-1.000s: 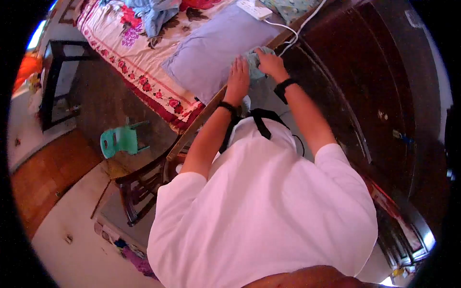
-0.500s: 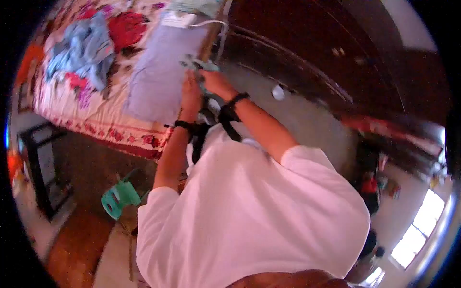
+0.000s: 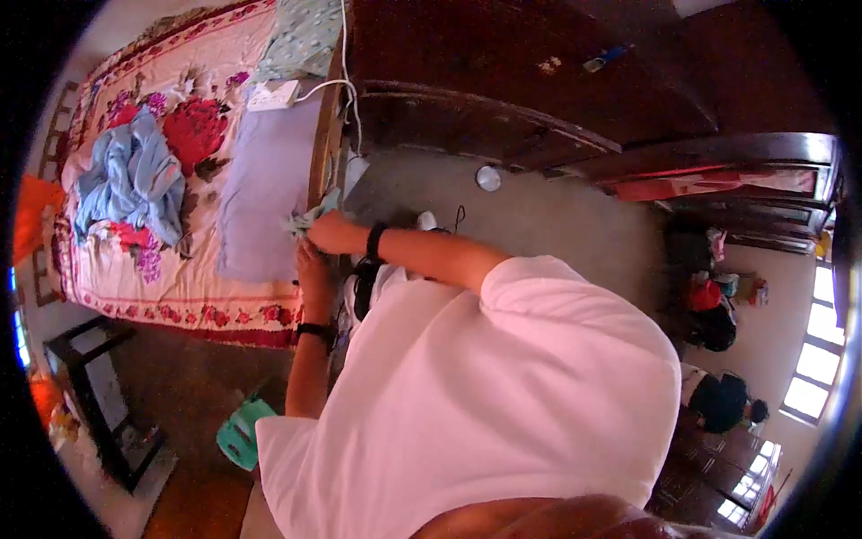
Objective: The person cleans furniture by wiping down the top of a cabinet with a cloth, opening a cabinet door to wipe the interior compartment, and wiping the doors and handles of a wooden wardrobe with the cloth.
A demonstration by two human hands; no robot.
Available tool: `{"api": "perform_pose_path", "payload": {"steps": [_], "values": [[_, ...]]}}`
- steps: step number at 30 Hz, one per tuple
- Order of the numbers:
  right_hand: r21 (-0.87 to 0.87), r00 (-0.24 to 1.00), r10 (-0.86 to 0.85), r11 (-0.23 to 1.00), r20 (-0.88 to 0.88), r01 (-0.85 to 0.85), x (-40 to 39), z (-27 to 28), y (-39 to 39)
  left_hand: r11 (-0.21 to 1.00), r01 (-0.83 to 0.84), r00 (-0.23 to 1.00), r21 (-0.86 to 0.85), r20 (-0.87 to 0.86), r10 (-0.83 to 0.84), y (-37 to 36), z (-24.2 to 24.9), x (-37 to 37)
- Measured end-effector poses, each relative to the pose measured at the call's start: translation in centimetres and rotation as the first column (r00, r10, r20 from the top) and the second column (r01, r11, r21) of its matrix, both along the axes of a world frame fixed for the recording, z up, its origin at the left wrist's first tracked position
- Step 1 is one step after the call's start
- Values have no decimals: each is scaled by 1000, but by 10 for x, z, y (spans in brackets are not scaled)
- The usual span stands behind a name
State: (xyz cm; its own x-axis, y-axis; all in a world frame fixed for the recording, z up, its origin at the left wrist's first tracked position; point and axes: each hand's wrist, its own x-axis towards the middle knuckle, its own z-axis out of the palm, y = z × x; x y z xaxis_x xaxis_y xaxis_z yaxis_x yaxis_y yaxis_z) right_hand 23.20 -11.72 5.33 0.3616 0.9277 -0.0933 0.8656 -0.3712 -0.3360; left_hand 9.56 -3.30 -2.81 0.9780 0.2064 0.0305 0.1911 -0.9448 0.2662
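A crumpled pale green cloth is bunched at the bed's near right edge, over the lavender pillow. My right hand grips it, with the wrist bent to the left. Just below, the fingers of my left hand close at the cloth's lower end; their tips are small and partly hidden. Both wrists wear black bands. Beside the hands runs the wooden bed edge.
A light blue garment lies heaped on the floral bedsheet. A white power strip with a cable rests beyond the pillow. A green plastic stool stands lower left; dark wooden furniture lines the far side.
Both hands have moved left and nearer, carrying the cloth from above the bed's edge to over the pillow's side. The view has shifted, showing more of the bed and room.
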Motion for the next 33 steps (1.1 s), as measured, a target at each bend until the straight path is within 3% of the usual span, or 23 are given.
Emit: {"api": "perform_pose_path", "payload": {"steps": [2,4,6,7,8,9,10,11,13,14,16,20,22,23,24,25,26,28,30,31,33], "values": [[-34,992,119,992,30,-118,17,2,-18,996,-84,996,-37,14,85,-11,27,14],[81,990,110,990,87,-117,12,16,-34,923,-322,946,-212,-102,306,-19,52,37],[57,953,287,954,99,-293,18,24,-44,951,-258,965,-169,9,263,-19,51,62],[106,969,248,963,-8,-246,21,28,-53,965,-221,972,-141,53,230,-20,45,72],[130,972,235,964,-6,-232,26,20,-60,977,-185,976,-110,96,196,-20,40,82],[171,977,211,963,-6,-207,35,-2,-63,872,-284,902,-398,197,383,-20,24,98],[205,983,180,964,-36,-169,50,22,-77,805,-278,846,-525,264,464,-27,32,117],[238,986,150,962,-67,-131,66,43,-91,798,-232,840,-557,299,453,-32,37,133],[550,977,140,834,-158,-30,85,94,-123,780,-121,833,-615,364,416,-49,64,161],[596,981,133,803,-139,-25,93,115,-130,764,-57,831,-642,394,393,-56,80,175],[362,997,34,932,-69,-7,109,143,-149,705,88,828,-704,445,341,-81,111,201],[450,997,-53,893,48,25,143,189,-187,595,353,773,-722,583,249,-136,174,257],[797,969,-244,581,-26,168,161,230,-213,563,453,700,-692,666,256,-154,207,292],[799,968,-249,581,-7,155,171,252,-226,520,476,671,-709,675,306,-155,225,310],[846,962,-252,486,-108,222,182,273,-241,452,506,640,-734,672,374,-157,241,324],[876,947,-241,384,-211,293,192,292,-255,307,523,637,-795,604,478,-141,257,339],[930,944,-266,257,-193,263,201,304,-265,156,547,624,-822,525,578,-126,274,354],[918,907,-311,184,-285,351,212,329,-290,455,563,466,-690,719,515,-146,339,358],[923,902,-320,153,-291,352,226,336,-305,607,566,362,-558,829,425,-158,377,381],[937,884,-396,129,-250,323,230,337,-309,825,451,351,-341,918,187,-157,395,393],[952,820,-547,130,-166,279,239,333,-318,908,414,450,-69,883,-138,-160,413,426]]}}
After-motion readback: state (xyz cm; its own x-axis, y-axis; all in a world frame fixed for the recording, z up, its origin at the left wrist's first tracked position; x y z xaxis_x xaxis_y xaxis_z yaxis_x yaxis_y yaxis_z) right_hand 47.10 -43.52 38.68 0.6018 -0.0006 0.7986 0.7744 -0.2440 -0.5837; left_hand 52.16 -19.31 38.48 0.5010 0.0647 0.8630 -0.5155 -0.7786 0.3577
